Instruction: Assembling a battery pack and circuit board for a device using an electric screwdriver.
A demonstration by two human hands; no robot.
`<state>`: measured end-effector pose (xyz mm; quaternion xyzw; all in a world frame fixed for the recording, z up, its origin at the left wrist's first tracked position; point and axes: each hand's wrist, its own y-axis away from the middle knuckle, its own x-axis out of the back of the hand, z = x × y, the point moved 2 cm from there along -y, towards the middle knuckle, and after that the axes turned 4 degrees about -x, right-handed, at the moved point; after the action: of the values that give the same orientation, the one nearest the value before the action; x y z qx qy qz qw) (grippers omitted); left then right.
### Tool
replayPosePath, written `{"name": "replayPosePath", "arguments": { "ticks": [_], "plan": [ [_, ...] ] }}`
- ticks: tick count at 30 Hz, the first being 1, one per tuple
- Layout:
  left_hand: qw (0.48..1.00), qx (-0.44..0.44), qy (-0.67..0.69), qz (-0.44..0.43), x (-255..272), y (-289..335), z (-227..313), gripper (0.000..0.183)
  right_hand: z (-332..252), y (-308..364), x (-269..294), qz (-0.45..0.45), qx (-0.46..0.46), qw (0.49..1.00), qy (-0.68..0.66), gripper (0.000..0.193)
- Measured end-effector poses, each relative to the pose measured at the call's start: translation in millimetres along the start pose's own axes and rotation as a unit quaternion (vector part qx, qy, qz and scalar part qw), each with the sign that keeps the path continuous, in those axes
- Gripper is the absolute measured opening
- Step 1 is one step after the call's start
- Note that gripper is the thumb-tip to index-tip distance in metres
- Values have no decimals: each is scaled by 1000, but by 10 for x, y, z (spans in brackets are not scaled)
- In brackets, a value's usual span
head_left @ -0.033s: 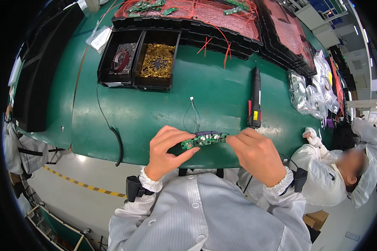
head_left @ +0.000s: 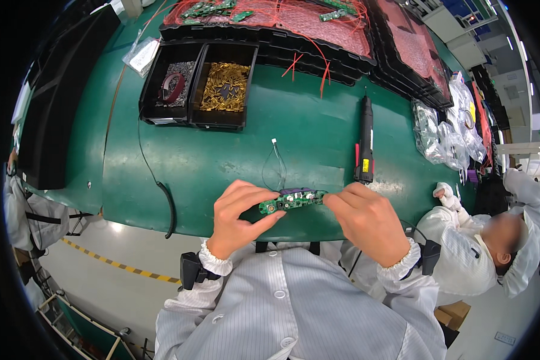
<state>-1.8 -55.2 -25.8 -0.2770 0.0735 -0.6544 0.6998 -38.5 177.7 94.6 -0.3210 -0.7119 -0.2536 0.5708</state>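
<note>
A narrow green circuit board (head_left: 292, 201) with white connectors is held level just above the table's near edge. At its left end my left hand (head_left: 239, 213) grips it between thumb and fingers. The fingertips of my right hand (head_left: 369, 219) are closed on the other end. Behind the board is a purple part (head_left: 295, 191), partly hidden. A thin cable (head_left: 280, 162) with a small white plug (head_left: 275, 141) reaches from there onto the green table (head_left: 222, 162). Beyond my right hand lies a black electric screwdriver (head_left: 365, 144).
Two black bins hold brass standoffs (head_left: 225, 87) and small silver screws (head_left: 183, 72), with a wrist strap (head_left: 173, 88) on the screws. Stacked black trays (head_left: 318, 48) carry pink bubble wrap and boards. Plastic bags (head_left: 450, 132) lie right. A coiled cord (head_left: 168, 210) hangs left. A co-worker (head_left: 480, 246) sits right.
</note>
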Motion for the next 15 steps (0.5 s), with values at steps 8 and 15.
{"name": "replayPosePath", "arguments": {
  "ticks": [8,15],
  "plan": [
    [1000,8,0,-3,11,-1,4,36,-14,9,-5,-8,12,999,44,24],
    [1000,8,-1,-4,2,8,-11,36,4,26,-16,21,21,998,51,28]
  ]
}}
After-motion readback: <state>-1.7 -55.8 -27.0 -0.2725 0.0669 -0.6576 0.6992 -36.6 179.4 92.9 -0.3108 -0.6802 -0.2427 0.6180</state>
